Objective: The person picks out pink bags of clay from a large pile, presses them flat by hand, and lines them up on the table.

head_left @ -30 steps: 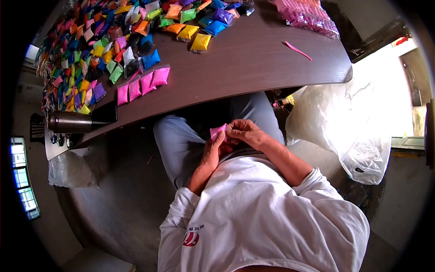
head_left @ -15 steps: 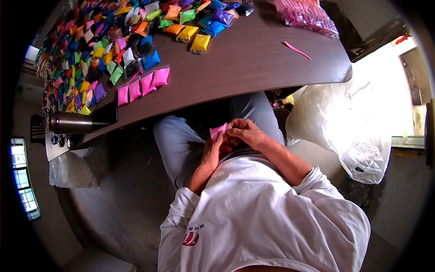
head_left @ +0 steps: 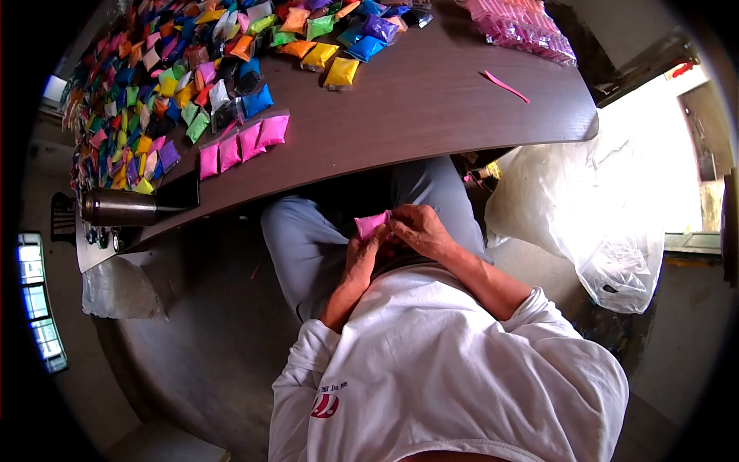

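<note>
Above my lap, a small pink packet (head_left: 371, 224) is held between both hands. My left hand (head_left: 365, 250) is closed on its lower left side, with the thumb lying against it. The fingers of my right hand (head_left: 419, 229) pinch the packet's right edge. My fingertips hide part of that edge. On the table, nearest to my hands, several more pink packets (head_left: 250, 141) lie side by side in a row.
A large heap of colourful packets (head_left: 177, 85) covers the table's left side. A metal flask (head_left: 119, 208) stands at the left edge. A pink plastic strip (head_left: 506, 87) and bundled pink packs (head_left: 523, 31) lie at right. A clear plastic bag (head_left: 570, 208) hangs beside the table.
The pink packet has turned a little and more of its face shows. My right hand has shifted slightly to the right along its edge.
</note>
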`<act>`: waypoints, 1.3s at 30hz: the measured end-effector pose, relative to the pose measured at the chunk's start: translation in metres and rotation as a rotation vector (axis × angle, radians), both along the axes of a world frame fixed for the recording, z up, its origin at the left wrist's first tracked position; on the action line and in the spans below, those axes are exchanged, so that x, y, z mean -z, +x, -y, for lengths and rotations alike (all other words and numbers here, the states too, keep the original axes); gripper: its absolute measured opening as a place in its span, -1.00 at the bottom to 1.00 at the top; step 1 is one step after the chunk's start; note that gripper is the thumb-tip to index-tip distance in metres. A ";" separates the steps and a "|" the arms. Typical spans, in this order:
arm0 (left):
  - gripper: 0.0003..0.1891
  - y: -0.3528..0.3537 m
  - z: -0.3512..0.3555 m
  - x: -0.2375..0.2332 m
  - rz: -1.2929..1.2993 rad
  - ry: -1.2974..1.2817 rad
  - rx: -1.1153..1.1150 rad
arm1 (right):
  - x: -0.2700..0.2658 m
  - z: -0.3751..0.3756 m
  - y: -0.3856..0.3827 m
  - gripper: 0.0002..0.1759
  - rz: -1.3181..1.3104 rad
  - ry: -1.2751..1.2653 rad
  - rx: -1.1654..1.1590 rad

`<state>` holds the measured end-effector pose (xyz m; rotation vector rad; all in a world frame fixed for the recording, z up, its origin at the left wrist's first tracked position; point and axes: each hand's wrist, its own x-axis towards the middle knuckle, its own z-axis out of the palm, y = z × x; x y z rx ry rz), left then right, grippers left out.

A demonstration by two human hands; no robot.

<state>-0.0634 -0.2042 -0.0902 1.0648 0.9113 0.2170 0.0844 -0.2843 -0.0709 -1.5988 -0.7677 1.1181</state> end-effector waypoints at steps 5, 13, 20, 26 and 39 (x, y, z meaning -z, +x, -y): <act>-0.56 0.002 -0.001 -0.009 -0.033 0.005 0.022 | -0.013 -0.002 -0.003 -0.73 -0.023 -0.035 0.057; -0.61 0.004 0.002 -0.006 0.030 0.044 -0.011 | 0.001 -0.002 0.001 -0.73 0.158 0.060 0.005; -0.55 -0.002 0.001 0.003 0.138 0.022 0.026 | 0.009 -0.003 0.011 -0.71 0.077 -0.003 -0.076; -0.47 -0.002 0.001 0.006 0.139 -0.036 0.024 | 0.006 -0.007 0.010 -0.71 0.115 0.101 -0.044; -0.45 -0.003 0.001 0.002 0.178 -0.047 0.057 | 0.013 -0.016 0.018 -0.76 0.319 0.182 -0.266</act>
